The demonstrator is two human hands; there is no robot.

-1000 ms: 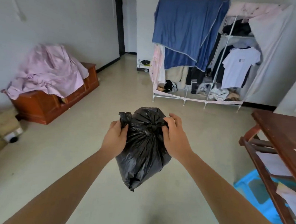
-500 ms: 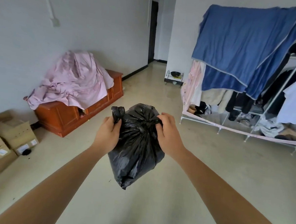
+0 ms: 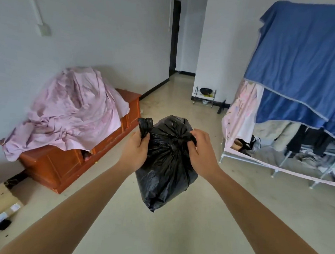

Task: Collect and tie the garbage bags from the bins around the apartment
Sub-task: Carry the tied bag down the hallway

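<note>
Above the pale floor (image 3: 236, 201), between both outstretched arms, hangs the black garbage bag (image 3: 165, 170); the left hand (image 3: 136, 151) pinches one twisted end of its neck; the right hand (image 3: 201, 149) grips the other, beside the knot.

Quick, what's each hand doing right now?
Left hand: closed, gripping one twisted end of the black garbage bag.
Right hand: closed, pinching the bag's other end at the knot.
</note>
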